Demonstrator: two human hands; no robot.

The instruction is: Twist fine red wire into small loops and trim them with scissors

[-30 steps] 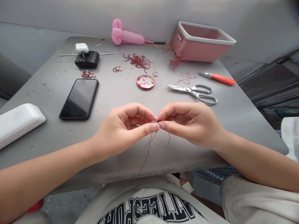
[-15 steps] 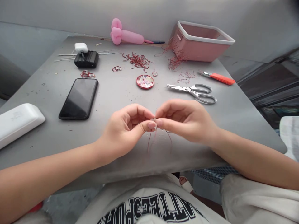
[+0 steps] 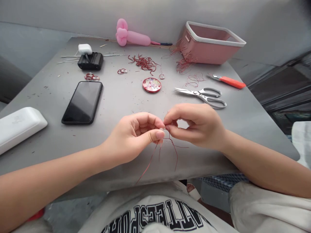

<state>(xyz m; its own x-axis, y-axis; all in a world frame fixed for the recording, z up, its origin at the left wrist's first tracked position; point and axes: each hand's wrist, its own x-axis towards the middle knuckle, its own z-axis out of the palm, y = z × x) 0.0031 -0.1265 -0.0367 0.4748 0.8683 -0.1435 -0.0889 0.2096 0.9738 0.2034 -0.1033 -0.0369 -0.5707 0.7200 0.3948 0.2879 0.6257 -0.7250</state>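
Observation:
Both hands meet over the front of the table, fingertips almost touching. My left hand (image 3: 136,136) is closed in a pinch, thumb against index finger, on thin red cord (image 3: 148,165) whose ends hang below. My right hand (image 3: 194,124) pinches beside it at a tiny shiny piece (image 3: 164,128), perhaps a bead, largely covered by the fingertips. More strands of the cord dangle under the right fingers, one pointing sideways. Beyond the hands lies a round red-rimmed dish (image 3: 152,85) of small pale beads.
Scissors (image 3: 200,94) and an orange-handled cutter (image 3: 230,82) lie right, before a pink bin (image 3: 213,51). A red cord heap (image 3: 144,62) and a pink balloon (image 3: 136,38) are at the back. Left are a phone (image 3: 82,103), a black device (image 3: 90,61) and a white case (image 3: 21,127).
My right hand has turned slightly, its fingertips now pinching more tightly. The hanging red strands show longer and more spread out. My left hand has moved slightly right.

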